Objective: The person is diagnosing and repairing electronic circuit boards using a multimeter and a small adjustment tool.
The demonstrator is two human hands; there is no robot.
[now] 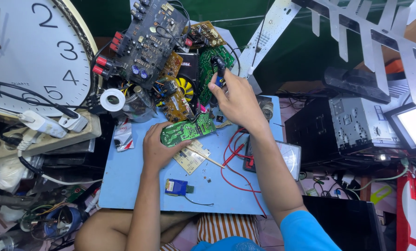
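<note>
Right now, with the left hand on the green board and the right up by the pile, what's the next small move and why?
Probably bring the right hand and the dark-handled tool it grips down to the green circuit board. The left hand already pins that board flat on the blue work surface, while the tool sits raised over the stacked boards behind it.

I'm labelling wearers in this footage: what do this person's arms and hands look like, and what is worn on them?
Both hands, left hand and right hand, are bare: no gloves, rings or watch visible. Forearms are uncovered. A bright blue short sleeve shows on the right upper arm.
</note>
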